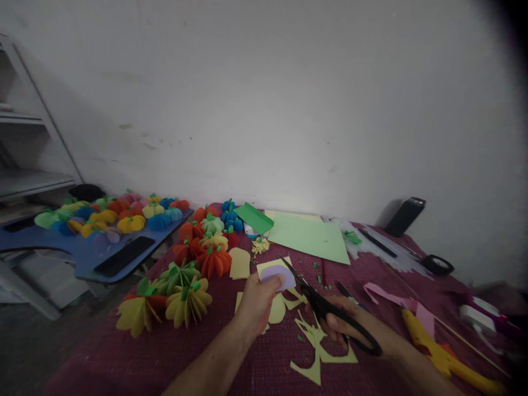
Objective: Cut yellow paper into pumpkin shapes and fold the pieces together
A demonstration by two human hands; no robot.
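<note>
- Resting at far left on the blue worktop [78, 258]: multicoloured paper pumpkins [132, 223] and a flat black object [125, 256].
- Next, on the cloth-covered worktop [173, 363]: more paper pumpkins, with orange, green and yellow units grouped along the left side.
- Left hand [259, 301]: fingers pinching the lilac paper piece [286, 271] against a cream sheet [284, 261], at worktop centre.
- Right hand [344, 319]: fingers grasping the black-handled scissors [315, 301]; blades beside the held papers, contact indeterminable.
- Below the scissors: cream offcuts [317, 360].
- Far right: pink strip [390, 295], then yellow glue gun [437, 352].
</note>
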